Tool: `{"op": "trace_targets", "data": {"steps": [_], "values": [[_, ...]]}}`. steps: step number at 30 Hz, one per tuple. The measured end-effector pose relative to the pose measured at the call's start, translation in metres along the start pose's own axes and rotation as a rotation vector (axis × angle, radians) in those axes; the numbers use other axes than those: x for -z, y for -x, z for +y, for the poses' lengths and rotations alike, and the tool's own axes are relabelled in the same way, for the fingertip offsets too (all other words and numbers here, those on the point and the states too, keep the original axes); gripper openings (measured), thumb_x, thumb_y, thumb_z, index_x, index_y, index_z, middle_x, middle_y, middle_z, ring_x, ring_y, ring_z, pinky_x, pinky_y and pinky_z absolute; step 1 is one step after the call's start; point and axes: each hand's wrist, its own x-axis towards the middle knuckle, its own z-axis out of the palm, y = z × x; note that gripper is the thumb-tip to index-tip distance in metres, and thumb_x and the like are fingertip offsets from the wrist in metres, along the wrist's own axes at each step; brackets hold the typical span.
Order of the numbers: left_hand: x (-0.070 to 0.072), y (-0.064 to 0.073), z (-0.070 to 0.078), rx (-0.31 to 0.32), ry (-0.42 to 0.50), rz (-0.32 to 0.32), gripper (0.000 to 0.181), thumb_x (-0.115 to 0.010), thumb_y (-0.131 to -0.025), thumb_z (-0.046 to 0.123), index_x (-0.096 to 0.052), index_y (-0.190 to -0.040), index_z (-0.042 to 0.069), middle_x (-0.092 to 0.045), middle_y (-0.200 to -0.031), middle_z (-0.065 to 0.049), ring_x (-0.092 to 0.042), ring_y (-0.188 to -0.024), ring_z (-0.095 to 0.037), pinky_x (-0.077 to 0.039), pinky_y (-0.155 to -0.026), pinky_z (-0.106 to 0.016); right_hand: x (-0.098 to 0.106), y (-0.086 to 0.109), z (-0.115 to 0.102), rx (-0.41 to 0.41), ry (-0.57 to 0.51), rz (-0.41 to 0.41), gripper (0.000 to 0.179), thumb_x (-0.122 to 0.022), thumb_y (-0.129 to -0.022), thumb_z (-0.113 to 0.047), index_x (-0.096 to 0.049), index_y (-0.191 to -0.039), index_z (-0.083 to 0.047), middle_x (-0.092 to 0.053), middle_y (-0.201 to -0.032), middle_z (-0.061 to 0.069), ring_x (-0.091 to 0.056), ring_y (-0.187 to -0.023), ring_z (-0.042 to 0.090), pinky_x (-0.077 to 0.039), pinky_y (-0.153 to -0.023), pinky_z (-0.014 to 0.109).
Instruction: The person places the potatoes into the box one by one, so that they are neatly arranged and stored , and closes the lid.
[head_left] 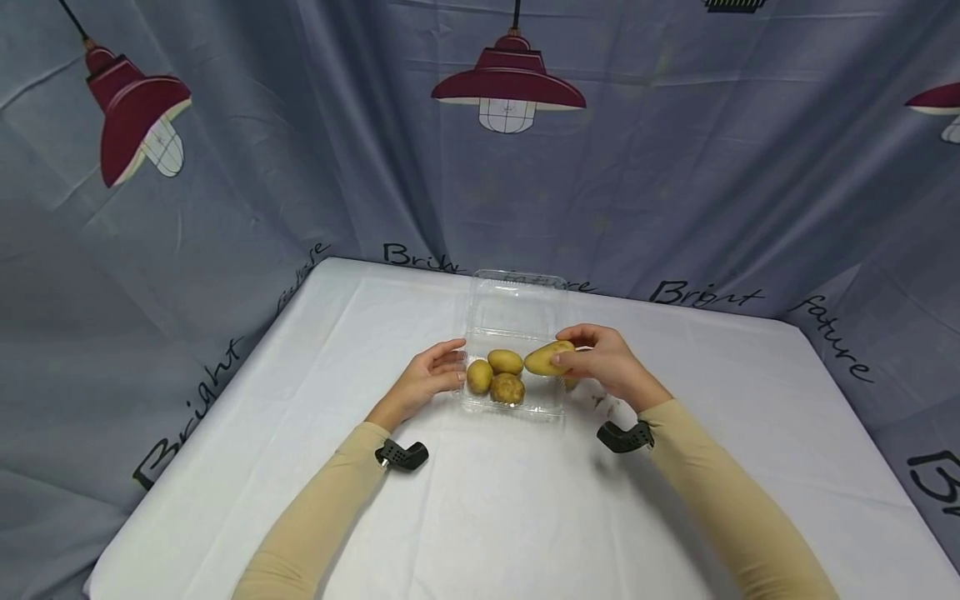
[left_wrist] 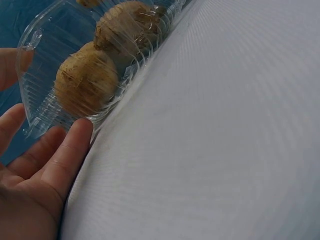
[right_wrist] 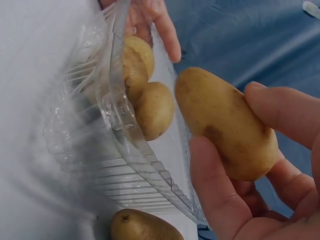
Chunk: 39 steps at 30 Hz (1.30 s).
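Observation:
A clear plastic clamshell box (head_left: 551, 400) lies with its lid (head_left: 517, 308) folded back. Inside its near part are three potatoes: a rounded one (head_left: 480, 377), an oval one (head_left: 506, 362) and a browner one (head_left: 507, 388). My right hand (head_left: 603, 360) pinches a longer potato (right_wrist: 225, 125) between thumb and fingers, over the box's right side. The left hand (head_left: 431, 377) rests its nearly straight fingers (left_wrist: 67, 160) against the box's left wall. Another potato (right_wrist: 145, 227) lies outside, by the right wall, mostly covered by my right hand in the head view.
A white cloth covers the table (head_left: 480, 508). Dark specks (head_left: 600, 403) show on it under the right wrist. Behind the table hangs a blue-grey curtain (head_left: 637, 167) printed with red lamps and lettering. Each wrist carries a black camera mount (head_left: 401, 455).

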Motion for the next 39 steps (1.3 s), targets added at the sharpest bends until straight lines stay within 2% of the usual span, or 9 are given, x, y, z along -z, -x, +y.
{"op": "trace_targets", "data": {"steps": [12, 16, 21, 25, 28, 33, 39], "values": [[0.000, -0.002, -0.001, 0.006, 0.001, 0.000, 0.069, -0.062, -0.092, -0.004, -0.035, -0.156, -0.001, -0.043, -0.153, -0.030, -0.049, -0.137, -0.043, -0.055, -0.089, -0.018, -0.009, -0.007, -0.003, 0.021, 0.100, -0.095, 0.052, -0.077, -0.087, -0.007, -0.057, -0.132, 0.008, -0.058, -0.120, 0.017, -0.066, -0.087, 0.014, -0.063, -0.072, 0.032], [-0.001, -0.002, 0.000, 0.008, -0.005, 0.001, 0.069, -0.062, -0.093, -0.004, -0.035, -0.156, -0.001, -0.043, -0.153, -0.030, -0.050, -0.136, -0.041, -0.055, -0.089, -0.018, -0.011, -0.007, -0.003, 0.021, 0.119, -0.122, 0.053, -0.076, -0.086, -0.006, -0.055, -0.132, 0.009, -0.059, -0.121, 0.018, -0.066, -0.088, 0.014, -0.063, -0.075, 0.037], [-0.001, -0.001, 0.000, 0.006, -0.006, -0.001, 0.069, -0.062, -0.093, -0.003, -0.034, -0.156, -0.002, -0.042, -0.153, -0.031, -0.051, -0.136, -0.039, -0.056, -0.089, -0.019, -0.014, -0.006, -0.003, 0.033, 0.137, -0.112, 0.058, -0.075, -0.087, -0.006, -0.052, -0.138, 0.008, -0.056, -0.131, 0.023, -0.067, -0.091, 0.015, -0.064, -0.081, 0.044], [-0.001, -0.001, -0.001, 0.010, -0.005, 0.002, 0.069, -0.062, -0.093, -0.003, -0.034, -0.156, -0.002, -0.042, -0.153, -0.030, -0.051, -0.136, -0.040, -0.056, -0.088, -0.019, -0.015, -0.004, -0.004, 0.034, 0.146, -0.093, 0.060, -0.075, -0.088, -0.006, -0.051, -0.141, 0.006, -0.054, -0.139, 0.026, -0.068, -0.098, 0.018, -0.064, -0.079, 0.040], [0.000, -0.001, -0.002, 0.015, 0.001, 0.004, 0.069, -0.062, -0.093, -0.004, -0.035, -0.156, -0.001, -0.042, -0.153, -0.030, -0.049, -0.137, -0.042, -0.056, -0.087, -0.018, -0.016, -0.004, -0.005, 0.027, 0.147, -0.082, 0.060, -0.074, -0.089, -0.008, -0.050, -0.143, 0.004, -0.052, -0.144, 0.026, -0.068, -0.108, 0.026, -0.064, -0.079, 0.038], [0.000, -0.003, -0.004, 0.014, 0.008, 0.004, 0.070, -0.062, -0.092, -0.004, -0.035, -0.156, -0.001, -0.042, -0.153, -0.030, -0.047, -0.139, -0.045, -0.056, -0.087, -0.018, -0.018, -0.003, -0.005, 0.037, 0.152, -0.065, 0.061, -0.072, -0.091, -0.011, -0.049, -0.146, 0.002, -0.049, -0.150, 0.027, -0.060, -0.127, 0.040, -0.063, -0.085, 0.044], [0.000, -0.002, -0.003, 0.001, 0.004, -0.001, 0.069, -0.062, -0.093, -0.004, -0.035, -0.156, -0.001, -0.042, -0.153, -0.031, -0.047, -0.139, -0.046, -0.056, -0.087, -0.018, -0.018, -0.004, -0.004, 0.062, 0.154, -0.074, 0.059, -0.070, -0.093, -0.011, -0.048, -0.146, 0.003, -0.048, -0.149, 0.030, -0.057, -0.130, 0.043, -0.062, -0.089, 0.045]]}}
